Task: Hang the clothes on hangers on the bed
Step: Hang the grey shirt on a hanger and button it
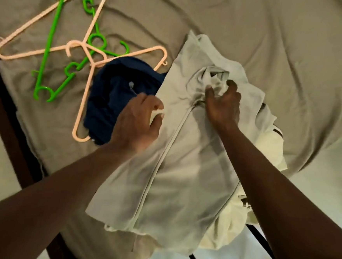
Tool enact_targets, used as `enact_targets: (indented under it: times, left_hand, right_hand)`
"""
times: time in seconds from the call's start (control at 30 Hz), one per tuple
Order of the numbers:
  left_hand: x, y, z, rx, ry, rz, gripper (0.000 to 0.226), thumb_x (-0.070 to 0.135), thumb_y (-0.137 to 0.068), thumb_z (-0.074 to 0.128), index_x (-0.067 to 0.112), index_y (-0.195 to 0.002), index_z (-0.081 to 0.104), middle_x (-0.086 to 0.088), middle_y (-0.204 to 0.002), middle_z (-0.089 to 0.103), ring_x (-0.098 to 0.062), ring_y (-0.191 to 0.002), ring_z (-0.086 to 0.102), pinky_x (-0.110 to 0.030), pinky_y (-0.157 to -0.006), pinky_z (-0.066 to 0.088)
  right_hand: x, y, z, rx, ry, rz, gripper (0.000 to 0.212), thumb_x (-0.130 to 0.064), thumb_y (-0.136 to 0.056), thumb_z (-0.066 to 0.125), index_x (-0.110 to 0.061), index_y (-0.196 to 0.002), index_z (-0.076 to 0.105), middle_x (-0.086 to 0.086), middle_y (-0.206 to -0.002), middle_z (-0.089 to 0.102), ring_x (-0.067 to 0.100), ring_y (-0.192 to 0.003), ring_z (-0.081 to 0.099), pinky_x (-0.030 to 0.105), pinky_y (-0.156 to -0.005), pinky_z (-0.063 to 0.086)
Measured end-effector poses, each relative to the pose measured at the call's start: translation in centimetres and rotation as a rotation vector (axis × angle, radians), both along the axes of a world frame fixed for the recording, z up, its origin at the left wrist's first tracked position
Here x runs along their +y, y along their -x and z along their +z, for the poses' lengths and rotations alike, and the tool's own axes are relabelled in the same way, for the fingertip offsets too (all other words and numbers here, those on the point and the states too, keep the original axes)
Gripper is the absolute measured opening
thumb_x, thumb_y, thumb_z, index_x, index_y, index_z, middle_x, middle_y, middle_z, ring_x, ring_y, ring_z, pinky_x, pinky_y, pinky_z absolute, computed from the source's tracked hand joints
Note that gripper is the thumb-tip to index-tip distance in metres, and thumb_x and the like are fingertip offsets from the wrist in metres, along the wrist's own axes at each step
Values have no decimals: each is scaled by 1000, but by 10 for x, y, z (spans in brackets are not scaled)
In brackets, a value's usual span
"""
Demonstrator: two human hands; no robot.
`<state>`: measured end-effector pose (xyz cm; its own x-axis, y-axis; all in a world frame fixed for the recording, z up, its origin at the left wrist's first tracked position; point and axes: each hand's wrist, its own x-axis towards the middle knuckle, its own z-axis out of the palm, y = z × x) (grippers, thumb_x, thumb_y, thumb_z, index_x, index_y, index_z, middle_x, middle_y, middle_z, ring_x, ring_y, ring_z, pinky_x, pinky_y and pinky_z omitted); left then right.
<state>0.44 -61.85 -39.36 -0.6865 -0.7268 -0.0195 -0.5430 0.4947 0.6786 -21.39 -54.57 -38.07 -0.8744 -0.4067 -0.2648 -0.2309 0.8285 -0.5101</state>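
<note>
Three garments lie heaped near the foot of the bed (253, 34), on its wrinkled taupe sheet. Uppermost is a pale grey garment (183, 170) with one long seam or zip running down its middle. Under its right side a cream garment (266, 144) spills out, and just beside its left edge sits a crumpled navy garment (115, 97).

Both of the person's hands are on the pale grey garment. The right hand (222, 104) has its fingers curled around a bunch of fabric at the collar end. The left hand (138, 117) pinches the garment's left edge between thumb and fingers, though blur makes the exact hold hard to read.

The hangers lie in one tangled pile at the upper left, apart from both hands. Two are pink: one pink hanger (19, 55) lies farthest left, and a second pink hanger (84, 101) lies partly under the navy garment. The green hangers (50, 38) look like two, but they overlap too much to be sure.
</note>
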Motion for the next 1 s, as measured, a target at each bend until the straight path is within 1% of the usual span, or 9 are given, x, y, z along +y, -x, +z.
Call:
enact_targets:
  times: [0.1,0.2,0.37,0.47,0.57,0.67,0.8,0.87,1.0]
  left_hand:
    - [-46,68,-6,61,-111,110,25,35,-95,61,17,-111,64,-3,-105,67,-23,-99,65,-41,-89,50]
    - [-87,131,-15,-63,-195,195,37,44,-100,58,13,-119,65,-10,-118,70,-30,-115,62,-35,-96,43]
    - [-129,191,-49,-285,-289,199,63,64,-92,59,11,-126,66,-11,-131,68,-35,-127,59,-38,-107,45]
    - [-143,198,-66,-308,-266,210,67,66,-82,69,11,-121,69,-12,-125,70,-34,-119,64,-40,-102,51]
    - [-148,196,-75,-269,-308,276,74,75,-72,67,14,-115,72,-10,-119,72,-34,-114,67,-43,-100,53]
    - [-144,193,-80,-260,-267,276,66,72,-78,67,19,-116,73,-8,-119,73,-32,-115,66,-41,-100,52]
    - [-141,189,-85,-216,-247,280,56,71,-82,63,22,-108,74,-5,-110,75,-31,-106,68,-40,-92,54]
    - [-139,190,-86,-219,-259,279,57,70,-84,62,23,-114,72,-4,-115,74,-30,-109,67,-41,-94,53]
    - [-137,193,-85,-235,-275,281,65,76,-82,62,24,-121,68,-3,-120,72,-29,-113,66,-43,-99,52]
  right_hand:
    - [-28,20,-6,0,-93,40,64,-61,-93,57,-25,-144,44,11,-141,45,37,-124,56,40,-100,44]
    - [-30,26,-35,-16,-132,126,47,-48,-89,61,-18,-125,62,12,-130,49,35,-110,61,35,-90,46]
    - [3,21,-71,-86,423,-367,14,-10,-76,62,-20,-83,69,8,-94,69,14,-78,64,31,-78,54]
    - [4,26,-78,-145,483,-487,14,-16,-77,58,-20,-73,70,5,-87,72,17,-78,69,36,-78,58]
    - [-3,18,-71,-60,398,-352,26,-41,-82,62,-18,-72,65,7,-92,66,15,-82,62,26,-79,47]
    - [-7,7,-65,40,327,-249,21,-32,-84,74,-19,-72,63,4,-101,58,16,-85,61,27,-85,50]
    - [3,12,-53,-8,297,-656,23,-31,-79,68,-11,-69,60,5,-87,65,18,-72,62,32,-71,50]
    - [1,16,-44,-76,242,-642,25,-42,-81,64,-17,-85,64,3,-98,68,21,-87,65,34,-80,52]
    - [-26,28,-36,-80,-86,-278,58,-71,-86,54,-29,-126,61,4,-129,53,27,-116,54,40,-95,46]
